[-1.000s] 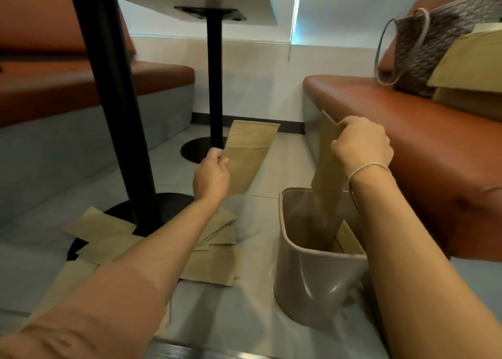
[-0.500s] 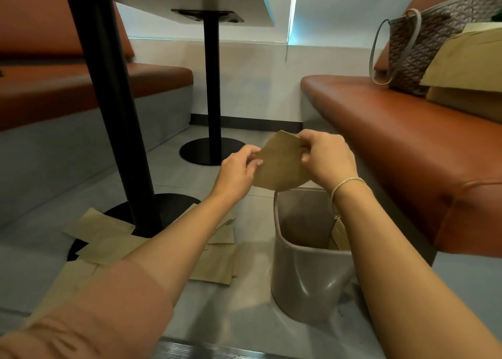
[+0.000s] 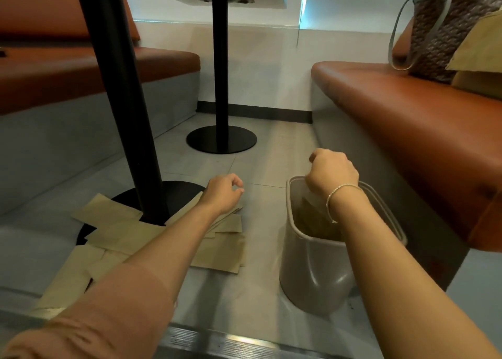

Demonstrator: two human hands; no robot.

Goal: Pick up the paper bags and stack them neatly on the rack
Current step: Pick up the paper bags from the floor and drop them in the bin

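Several flat brown paper bags [image 3: 217,252] lie scattered on the floor around a black table base. My left hand [image 3: 224,193] hovers just above them with loosely curled fingers and holds nothing. A grey plastic bin [image 3: 312,271] stands on the floor to the right of the pile. My right hand [image 3: 332,172] is over its rim, fingers curled on the top of a blurred paper bag [image 3: 309,212] that hangs down inside the bin. Other bags inside are mostly hidden.
A black table post [image 3: 122,100] rises right behind the pile, with a second table base [image 3: 221,138] farther back. Orange benches flank the aisle, left [image 3: 81,68] and right [image 3: 407,114]. A patterned handbag [image 3: 445,27] and more paper bags [image 3: 480,46] sit on the right bench.
The bag I held with both hands has passed to my right hand and gone down into the bin. My left hand let go and dropped toward the pile on the floor.
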